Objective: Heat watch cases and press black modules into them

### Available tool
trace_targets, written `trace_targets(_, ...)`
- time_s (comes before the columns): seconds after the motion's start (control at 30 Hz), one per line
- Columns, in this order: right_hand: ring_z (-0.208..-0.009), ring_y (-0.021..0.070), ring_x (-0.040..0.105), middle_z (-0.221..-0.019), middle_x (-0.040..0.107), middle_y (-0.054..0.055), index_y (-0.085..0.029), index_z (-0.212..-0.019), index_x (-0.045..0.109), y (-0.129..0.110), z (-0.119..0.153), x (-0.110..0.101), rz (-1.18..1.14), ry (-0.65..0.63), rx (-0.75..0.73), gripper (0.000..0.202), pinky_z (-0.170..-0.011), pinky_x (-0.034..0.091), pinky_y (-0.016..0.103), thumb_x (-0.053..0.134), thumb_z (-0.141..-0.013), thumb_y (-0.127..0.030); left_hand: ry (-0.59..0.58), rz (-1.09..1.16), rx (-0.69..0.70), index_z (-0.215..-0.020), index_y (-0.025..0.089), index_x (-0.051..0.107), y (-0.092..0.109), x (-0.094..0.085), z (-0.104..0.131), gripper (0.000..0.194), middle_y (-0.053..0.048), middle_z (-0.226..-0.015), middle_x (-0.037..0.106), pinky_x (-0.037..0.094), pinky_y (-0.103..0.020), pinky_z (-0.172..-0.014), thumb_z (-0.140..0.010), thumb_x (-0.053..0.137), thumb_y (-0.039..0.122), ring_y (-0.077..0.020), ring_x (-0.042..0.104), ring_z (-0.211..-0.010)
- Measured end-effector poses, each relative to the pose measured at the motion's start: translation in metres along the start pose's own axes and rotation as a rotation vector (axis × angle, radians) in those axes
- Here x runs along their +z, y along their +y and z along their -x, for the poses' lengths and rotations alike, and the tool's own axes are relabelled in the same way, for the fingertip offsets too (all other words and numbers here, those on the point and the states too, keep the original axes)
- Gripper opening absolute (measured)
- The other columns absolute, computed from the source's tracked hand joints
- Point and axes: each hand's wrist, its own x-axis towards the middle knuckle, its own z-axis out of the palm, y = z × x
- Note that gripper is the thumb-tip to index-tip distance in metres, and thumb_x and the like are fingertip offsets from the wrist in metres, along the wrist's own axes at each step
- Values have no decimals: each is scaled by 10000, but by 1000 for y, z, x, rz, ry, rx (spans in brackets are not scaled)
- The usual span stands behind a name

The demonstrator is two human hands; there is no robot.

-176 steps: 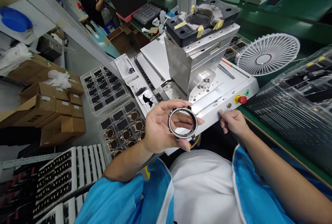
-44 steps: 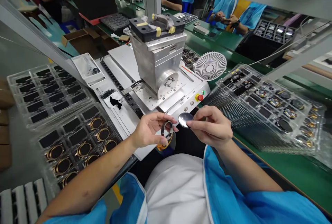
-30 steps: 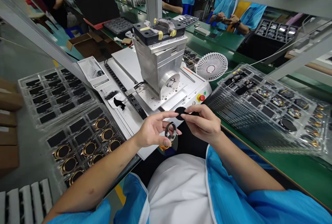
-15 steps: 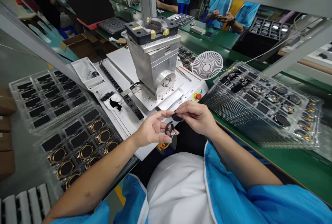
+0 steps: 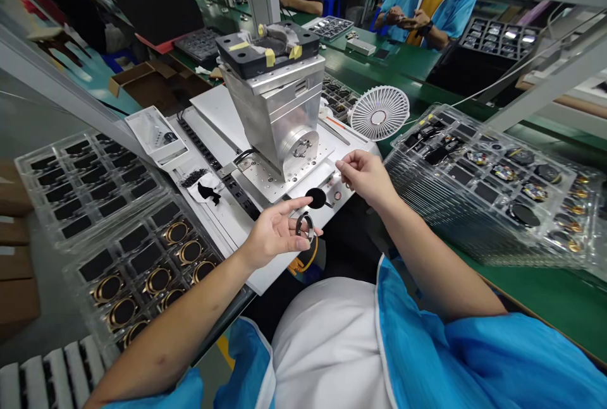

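Your left hand [image 5: 275, 235] curls loosely around a metal ring [image 5: 305, 227], gripping it between thumb and middle fingers while the forefinger points out straight; the ring stands almost edge-on to you, so its face is hard to read. Far left, clear trays [image 5: 90, 169] hold dark rectangular inserts, and the nearer tray [image 5: 142, 270] carries gold-rimmed rings in some pockets; its lower end is cut off by your forearm and the frame edge. White ribbed racks [image 5: 47, 374] show only partly at the bottom left corner.

Just beyond your left forefinger, a black disc [image 5: 315, 198] lies on the front edge of the white machine base [image 5: 227, 207], apart from both hands. Behind it rises the metal block [image 5: 279, 112] with a black plate [image 5: 268, 48] on top, taped in yellow; what sits in the plate's recess is too unclear to name.

Your right hand [image 5: 363, 175] hovers over the base's front right corner with fingers bent and tips drawn together; it covers the controls there, and you cannot tell whether it pinches anything. A small white fan [image 5: 379, 112] stands behind it on the green surface [image 5: 545, 295]. To the right, a stack of clear trays [image 5: 474, 207] holds small round parts, too small to tell apart, and runs off the frame. Other people in blue coats [image 5: 417, 11] sit at the far benches, only partly seen.
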Motion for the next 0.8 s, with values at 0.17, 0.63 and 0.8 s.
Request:
trace_targets(0.17, -325, 87, 456, -475, 594, -56, -221, -717, 559, 7, -23, 13, -35, -18, 133, 312, -348, 351, 213, 827, -866, -277, -14, -36, 91, -1371, 201, 713, 1, 0, 1, 844, -67, -901, 770, 581, -258, -694, -593, 1033, 266, -245, 799, -903)
trace_targets(0.63, -380, 112, 540, -638, 746, 28, -170, -959, 677, -6, 58, 16, -577, -578, 308, 682, -301, 404, 209, 902, -649, -733, -209, -169, 244, -1330, 288, 757, -1, 0, 5, 786, -178, -1570, 533, 631, -311, -711, -595, 1025, 364, -243, 800, -887)
trace_targets(0.8, -388, 41, 449, -631, 694, -56, -179, -1162, 723, -1, 67, 21, -877, -732, 355, 544, -347, 361, 143, 982, -709, -335, -301, -174, 225, -1290, 274, 771, 0, -1, 4, 714, -191, -1574, 544, 643, -317, -712, -619, 1012, 309, -257, 808, -908)
